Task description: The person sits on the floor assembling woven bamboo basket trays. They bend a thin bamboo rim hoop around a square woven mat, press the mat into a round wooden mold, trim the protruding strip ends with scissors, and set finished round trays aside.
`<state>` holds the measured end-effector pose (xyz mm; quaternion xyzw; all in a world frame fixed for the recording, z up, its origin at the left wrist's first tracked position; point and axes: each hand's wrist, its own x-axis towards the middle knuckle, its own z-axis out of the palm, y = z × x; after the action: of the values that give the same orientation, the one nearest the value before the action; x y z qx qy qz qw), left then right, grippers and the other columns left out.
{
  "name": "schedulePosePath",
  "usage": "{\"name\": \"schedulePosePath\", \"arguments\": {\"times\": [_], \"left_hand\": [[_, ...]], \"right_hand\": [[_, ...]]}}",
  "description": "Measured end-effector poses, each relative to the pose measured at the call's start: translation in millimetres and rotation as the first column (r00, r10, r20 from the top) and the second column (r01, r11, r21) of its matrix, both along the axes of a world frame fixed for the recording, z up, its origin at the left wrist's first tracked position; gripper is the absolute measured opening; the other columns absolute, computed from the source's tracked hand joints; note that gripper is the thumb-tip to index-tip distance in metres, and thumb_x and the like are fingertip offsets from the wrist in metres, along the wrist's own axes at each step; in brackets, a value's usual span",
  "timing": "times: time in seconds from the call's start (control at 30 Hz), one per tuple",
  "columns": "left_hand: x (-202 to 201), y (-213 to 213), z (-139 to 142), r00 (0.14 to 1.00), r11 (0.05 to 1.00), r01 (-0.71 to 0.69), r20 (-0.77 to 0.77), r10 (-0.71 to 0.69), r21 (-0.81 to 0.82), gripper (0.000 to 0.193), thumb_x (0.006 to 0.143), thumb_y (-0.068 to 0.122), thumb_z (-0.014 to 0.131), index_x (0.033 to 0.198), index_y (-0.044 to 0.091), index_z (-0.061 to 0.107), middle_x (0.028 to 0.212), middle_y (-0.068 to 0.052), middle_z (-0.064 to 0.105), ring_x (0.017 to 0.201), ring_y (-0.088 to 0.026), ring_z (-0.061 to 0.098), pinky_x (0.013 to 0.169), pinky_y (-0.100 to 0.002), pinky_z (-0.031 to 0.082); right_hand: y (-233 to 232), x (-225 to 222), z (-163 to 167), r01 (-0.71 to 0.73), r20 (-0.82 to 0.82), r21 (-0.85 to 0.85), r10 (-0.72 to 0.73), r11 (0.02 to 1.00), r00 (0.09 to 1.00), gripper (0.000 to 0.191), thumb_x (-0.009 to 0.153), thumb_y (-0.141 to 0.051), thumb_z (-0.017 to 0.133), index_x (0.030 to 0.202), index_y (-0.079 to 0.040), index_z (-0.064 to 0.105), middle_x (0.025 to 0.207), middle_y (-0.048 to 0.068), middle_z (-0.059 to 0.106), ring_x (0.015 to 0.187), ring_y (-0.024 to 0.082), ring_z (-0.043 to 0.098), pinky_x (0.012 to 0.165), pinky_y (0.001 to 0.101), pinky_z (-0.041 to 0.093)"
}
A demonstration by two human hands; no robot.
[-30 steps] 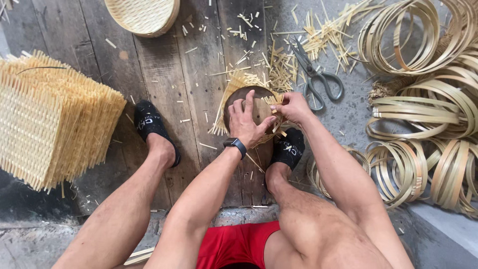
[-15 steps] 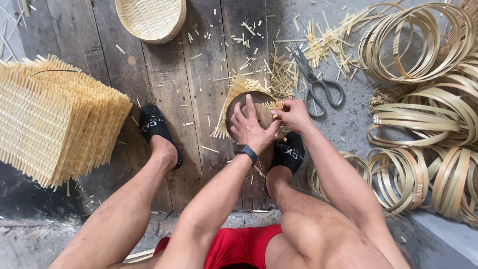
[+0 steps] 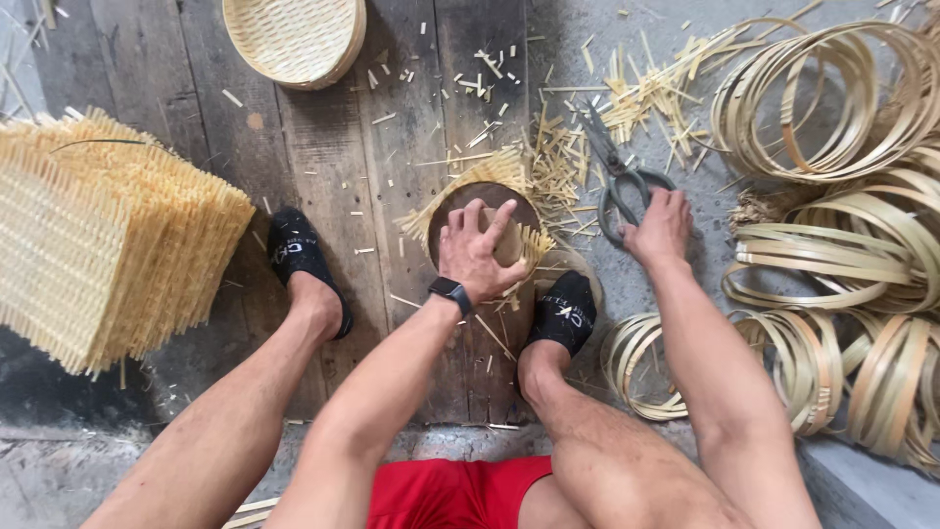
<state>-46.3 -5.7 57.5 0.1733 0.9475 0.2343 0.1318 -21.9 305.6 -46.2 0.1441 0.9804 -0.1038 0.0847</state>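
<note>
Scissors [image 3: 615, 181], large and of dark grey metal, lie on the grey floor [image 3: 607, 44] among pale bamboo offcuts, their long axis running from the blade tips at the far end back toward the looped handles nearest the person. Right hand [image 3: 660, 227] rests at those handles, fingers curled over the right-hand loop; whether they already grip it or only touch it is hard to tell from this angle. That hand is plainly the nearer one, the scissors lying straight ahead of its fingers. Left hand [image 3: 476, 251] is apart from them, fingers spread and pressing flat on a round woven bamboo piece [image 3: 509, 176] held over a dark round wooden form [image 3: 460, 201] on the wooden planks [image 3: 323, 147], just beside the black-slippered right foot [image 3: 563, 312]. Coiled bamboo hoops [image 3: 832, 98] lie to the right.
</note>
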Motion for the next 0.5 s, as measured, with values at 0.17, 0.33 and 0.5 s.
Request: {"name": "schedulePosePath", "arguments": {"times": [0.17, 0.33, 0.5], "left_hand": [[0.0, -22.4, -2.5, 0.936, 0.934, 0.329, -0.082, -0.342, -0.14, 0.111, 0.042, 0.045, 0.089, 0.144, 0.034, 0.046, 0.146, -0.015, 0.038, 0.131, -0.039, 0.037, 0.1, -0.056, 0.037], [44.4, -2.0, -22.7, 0.942, 0.928, -0.333, 0.012, 0.335, 0.168, 0.101, 0.071, 0.041, 0.086, 0.153, 0.007, 0.038, 0.146, -0.03, 0.032, 0.135, -0.046, 0.033, 0.111, -0.063, 0.032], [27.1, 9.5, -64.0, 0.921, 0.901, -0.377, -0.015, 0.389, 0.216, 0.077, 0.087, 0.036, 0.073, 0.152, 0.006, 0.044, 0.149, -0.026, 0.041, 0.136, -0.043, 0.038, 0.116, -0.057, 0.037]], "right_hand": [[14.4, -1.8, -10.7, 0.162, 0.301, -0.27, -0.076, 0.949, 0.95, 0.064, 0.069, -0.018, 0.088, 0.123, 0.001, 0.059, 0.111, 0.022, 0.068, 0.105, 0.037, 0.065, 0.094, 0.0464, 0.051], [18.5, 24.6, 2.6, 0.266, 0.386, -0.599, -0.018, 0.755, 0.922, 0.049, 0.066, -0.025, 0.084, 0.105, -0.001, 0.066, 0.091, 0.015, 0.074, 0.082, 0.029, 0.07, 0.075, 0.0386, 0.056], [-0.4, 84.5, 42.9, 0.145, 0.381, -0.356, 0.002, 0.923, 0.924, 0.061, 0.085, -0.056, 0.08, 0.094, 0.002, 0.065, 0.083, 0.019, 0.066, 0.08, 0.035, 0.064, 0.075, 0.0446, 0.052]]}}
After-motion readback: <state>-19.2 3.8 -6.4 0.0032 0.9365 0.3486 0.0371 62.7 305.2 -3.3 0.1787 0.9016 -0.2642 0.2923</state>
